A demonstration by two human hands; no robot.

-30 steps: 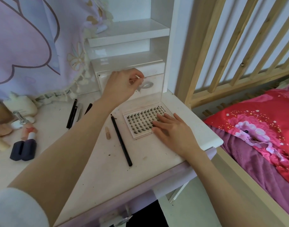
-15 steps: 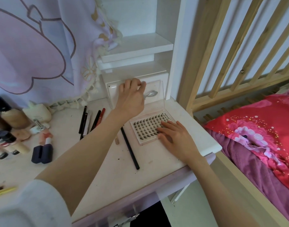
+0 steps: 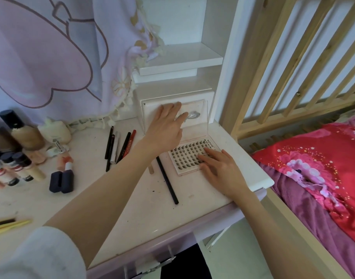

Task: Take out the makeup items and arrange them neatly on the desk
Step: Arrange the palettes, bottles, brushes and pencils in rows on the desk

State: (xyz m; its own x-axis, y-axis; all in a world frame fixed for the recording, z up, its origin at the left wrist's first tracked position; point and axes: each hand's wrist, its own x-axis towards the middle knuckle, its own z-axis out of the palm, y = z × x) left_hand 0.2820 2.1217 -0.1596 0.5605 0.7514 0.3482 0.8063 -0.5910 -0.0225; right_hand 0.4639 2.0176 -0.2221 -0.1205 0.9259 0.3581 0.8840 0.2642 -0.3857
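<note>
An open false-lash case (image 3: 187, 156) lies on the white desk (image 3: 132, 202), its clear lid (image 3: 198, 121) standing upright against a small white drawer (image 3: 200, 103). My left hand (image 3: 166, 129) reaches to the lid with fingers straight, touching its upper part. My right hand (image 3: 221, 170) lies flat on the lash tray's right side. A long black pencil (image 3: 167, 180) rests just left of the case. Several pencils (image 3: 118, 148) lie together further left.
Foundation bottles and tubes (image 3: 13, 158) and a dark-cased lipstick (image 3: 62, 179) stand at the desk's left. A purple curtain (image 3: 52, 57) hangs behind. White shelves (image 3: 180, 61) rise above the drawer. A wooden bed rail (image 3: 293, 77) and red bedding (image 3: 323, 164) are to the right.
My left hand has let go of its pinch near the drawer knob and spread its fingers flat against the lid. The view shifted left, showing more bottles. My right hand stays on the tray.
</note>
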